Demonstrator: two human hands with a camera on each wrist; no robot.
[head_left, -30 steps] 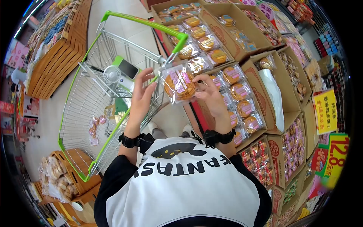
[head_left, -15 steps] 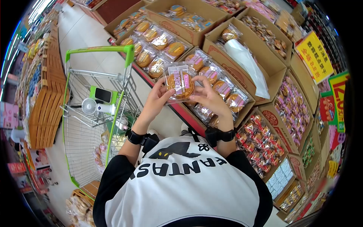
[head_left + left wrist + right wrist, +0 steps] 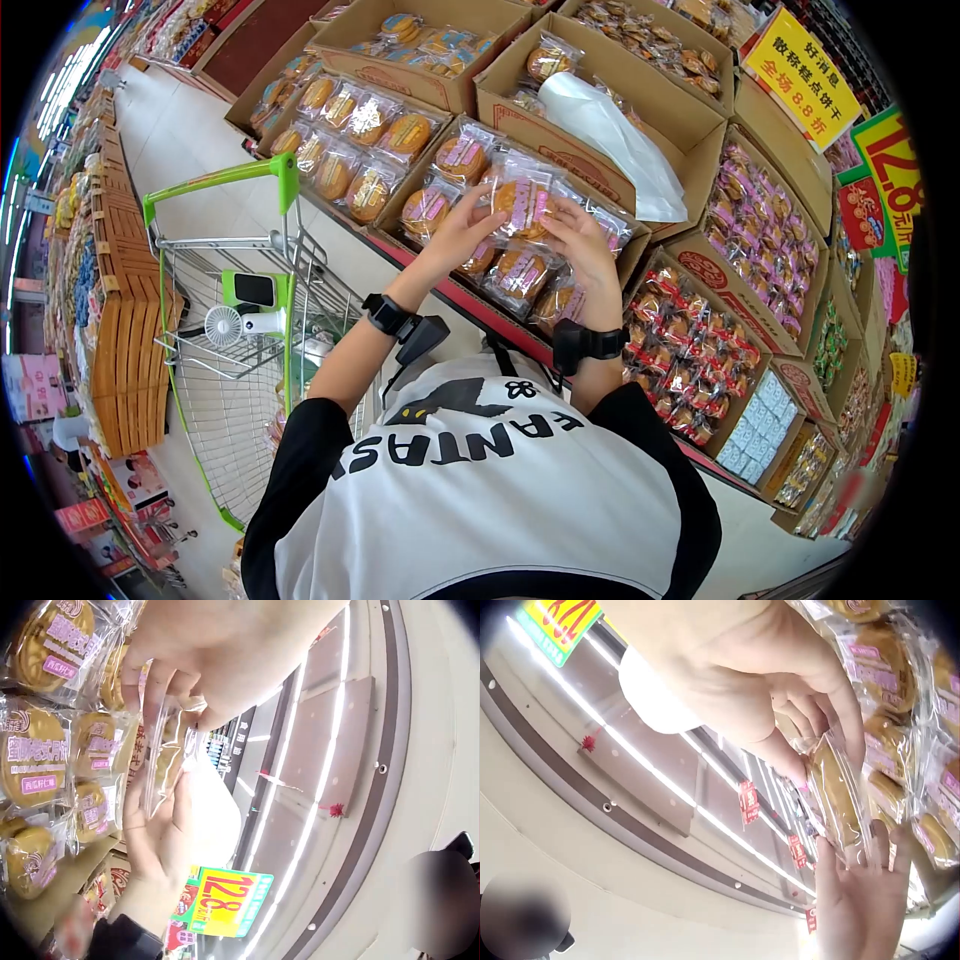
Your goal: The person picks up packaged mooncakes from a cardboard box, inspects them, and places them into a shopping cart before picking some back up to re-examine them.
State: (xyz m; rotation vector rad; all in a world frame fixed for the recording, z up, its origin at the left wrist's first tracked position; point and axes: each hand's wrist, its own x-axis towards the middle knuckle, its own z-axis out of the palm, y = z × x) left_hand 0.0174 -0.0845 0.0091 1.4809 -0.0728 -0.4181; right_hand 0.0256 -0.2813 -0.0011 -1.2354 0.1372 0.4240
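A round golden pastry in a clear packet with pink print [image 3: 523, 199] is held between two hands over a carton of like packets [image 3: 515, 280]. My left hand [image 3: 462, 235] pinches its left edge, thumb on the front. The right hand [image 3: 588, 250] grips the other side. Seen edge-on in the left wrist view, the packet [image 3: 166, 761] sits between the left hand [image 3: 202, 652] and the right hand [image 3: 157, 847]. In the right wrist view the packet [image 3: 838, 799] is between the right hand [image 3: 780, 675] and the left hand [image 3: 862, 900].
A green-handled cart [image 3: 225, 320] stands at the left, holding a small white fan [image 3: 224, 326] and a phone [image 3: 254, 290]. More cartons of wrapped pastries [image 3: 370, 130] surround the hands. A white plastic bag roll [image 3: 615, 150] lies in a carton behind. Red-wrapped sweets [image 3: 690, 360] are at the right.
The view and body have turned toward the cartons, and the cart now lies farther left. Both hands have carried the packet above the carton; the left hand, off it earlier, has taken hold.
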